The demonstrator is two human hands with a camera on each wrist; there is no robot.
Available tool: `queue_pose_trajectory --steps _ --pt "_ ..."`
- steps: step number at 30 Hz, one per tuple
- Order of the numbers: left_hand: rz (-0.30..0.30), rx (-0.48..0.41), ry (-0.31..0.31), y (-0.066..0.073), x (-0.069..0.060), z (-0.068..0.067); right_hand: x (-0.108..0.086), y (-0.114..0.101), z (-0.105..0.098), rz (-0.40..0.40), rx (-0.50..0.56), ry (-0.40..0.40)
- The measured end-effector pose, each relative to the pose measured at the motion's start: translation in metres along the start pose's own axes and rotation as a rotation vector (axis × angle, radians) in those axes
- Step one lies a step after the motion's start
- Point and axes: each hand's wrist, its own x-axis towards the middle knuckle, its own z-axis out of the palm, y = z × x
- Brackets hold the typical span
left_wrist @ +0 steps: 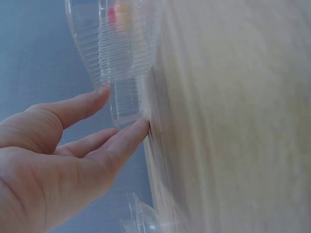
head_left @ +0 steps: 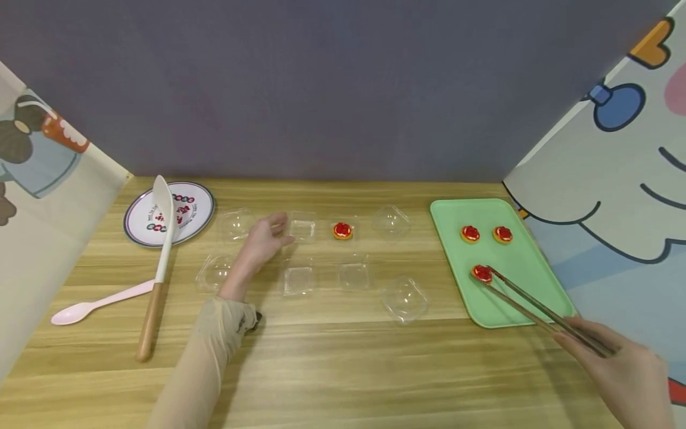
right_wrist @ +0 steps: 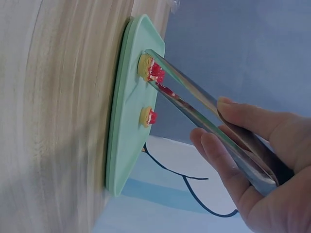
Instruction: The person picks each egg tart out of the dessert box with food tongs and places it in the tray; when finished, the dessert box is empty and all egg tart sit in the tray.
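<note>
Metal tongs (head_left: 546, 310) are gripped in my right hand (head_left: 627, 363), between thumb and fingers. Their tips stand on either side of a small red-topped tart (head_left: 482, 273) on the green tray (head_left: 514, 304). Two more tarts, a left one (head_left: 470, 233) and a right one (head_left: 502, 235), sit farther back on it. My left hand (head_left: 262, 241) reaches to a clear plastic container (head_left: 303, 229), its thumb and fingers spread at the near side; whether they touch it I cannot tell. Another tart (head_left: 342, 230) lies in the neighbouring clear container (head_left: 354, 232).
Two more clear square containers, one left (head_left: 298, 280) and one right (head_left: 354, 276), stand in front. Clear domed lids (head_left: 404, 301) lie at both sides. At left are a patterned plate (head_left: 136, 223), a white wooden-handled ladle (head_left: 165, 253) and a pink spoon (head_left: 102, 302).
</note>
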Motion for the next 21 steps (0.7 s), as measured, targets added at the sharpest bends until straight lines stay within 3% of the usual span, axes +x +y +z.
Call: queue_pose_trajectory --steps 21 --pt "-0.016 -0.007 -0.007 0.0013 -0.0003 0.0004 0.0005 0.0054 0.0073 0.022 0.011 0.021"
